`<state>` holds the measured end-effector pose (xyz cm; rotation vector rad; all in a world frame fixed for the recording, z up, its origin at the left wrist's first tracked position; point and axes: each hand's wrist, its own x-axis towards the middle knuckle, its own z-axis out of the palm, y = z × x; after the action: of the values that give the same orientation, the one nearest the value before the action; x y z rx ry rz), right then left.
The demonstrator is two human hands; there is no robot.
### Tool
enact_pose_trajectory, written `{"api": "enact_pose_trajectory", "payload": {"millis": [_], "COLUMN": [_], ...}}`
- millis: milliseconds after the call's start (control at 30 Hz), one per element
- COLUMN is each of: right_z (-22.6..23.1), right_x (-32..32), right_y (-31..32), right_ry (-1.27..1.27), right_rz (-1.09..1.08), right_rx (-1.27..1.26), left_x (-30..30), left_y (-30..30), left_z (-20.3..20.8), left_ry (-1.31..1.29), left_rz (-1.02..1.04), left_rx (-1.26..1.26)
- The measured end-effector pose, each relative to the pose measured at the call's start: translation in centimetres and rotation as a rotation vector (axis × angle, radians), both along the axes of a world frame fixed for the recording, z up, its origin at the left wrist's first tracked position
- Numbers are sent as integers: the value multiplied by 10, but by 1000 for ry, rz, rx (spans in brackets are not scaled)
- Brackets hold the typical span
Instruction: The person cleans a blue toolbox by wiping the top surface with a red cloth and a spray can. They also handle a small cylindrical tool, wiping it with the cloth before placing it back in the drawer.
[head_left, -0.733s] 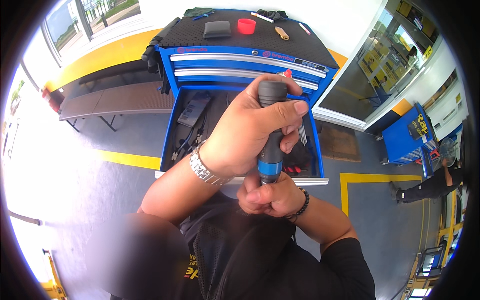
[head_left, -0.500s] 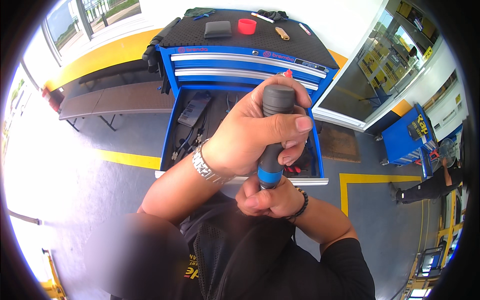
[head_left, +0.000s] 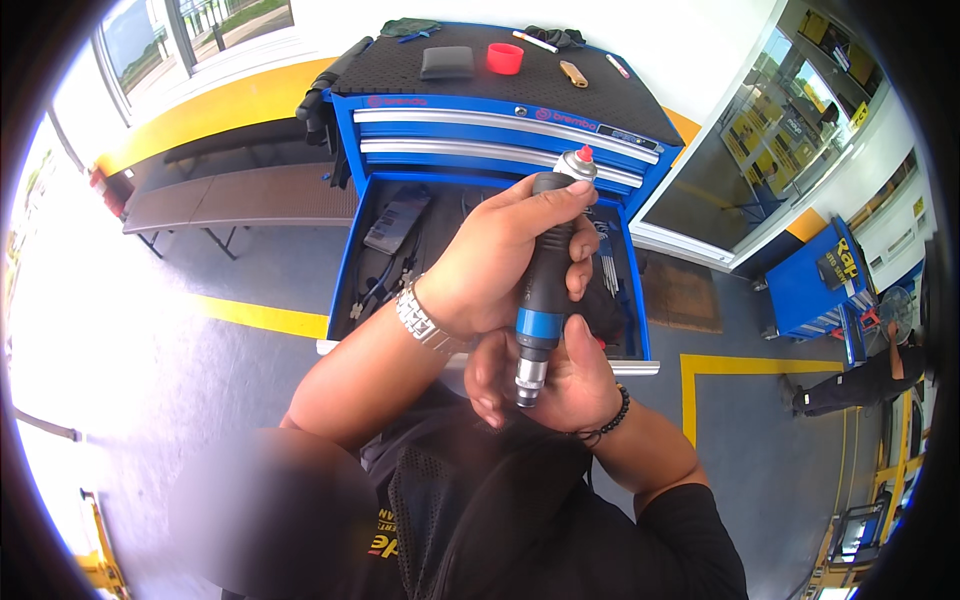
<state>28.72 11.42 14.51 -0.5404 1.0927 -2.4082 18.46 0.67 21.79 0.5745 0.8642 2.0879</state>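
Observation:
A driver-like hand tool (head_left: 547, 260) with a dark ribbed grip, a blue ring and a shiny metal end is held slantwise over the open drawer (head_left: 350, 265). My left hand (head_left: 500, 240), with a metal watch at the wrist, wraps round its grip, thumb laid along the upper end. Below it, my right hand (head_left: 580, 385), with a beaded bracelet, is turned palm up. Its thumb stands apart from the fingers, beside the tool's metal end. Just beyond the grip rises a spray can (head_left: 576, 165) with a red nozzle, its lower part hidden.
The drawer belongs to a blue tool cabinet (head_left: 480, 130). On its top are a dark wallet (head_left: 447, 62), a red ring-shaped piece (head_left: 504, 58) and a tan folding tool (head_left: 573, 74). A bench (head_left: 240, 205) stands left. Another person (head_left: 870, 385) works far right, near a second blue cabinet (head_left: 815, 275).
My right hand has opened and released the tool's metal end, now exposed. The tool's top has tipped away, and my left grip has shifted, showing more of the spray can.

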Motion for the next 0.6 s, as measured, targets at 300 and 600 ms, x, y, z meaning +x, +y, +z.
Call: {"api": "enact_pose_trajectory", "payload": {"millis": [300,600], "right_z": [-2,8], "right_x": [0,-3], "right_y": [12,37], "right_ry": [109,372], "right_rz": [-466,-978], "right_rx": [251,154], "left_x": [-4,20], "left_y": [-9,-32], "left_z": [-9,-61], "left_ry": [456,1016], "left_rz": [105,198], "left_rx": [-290,-343]}}
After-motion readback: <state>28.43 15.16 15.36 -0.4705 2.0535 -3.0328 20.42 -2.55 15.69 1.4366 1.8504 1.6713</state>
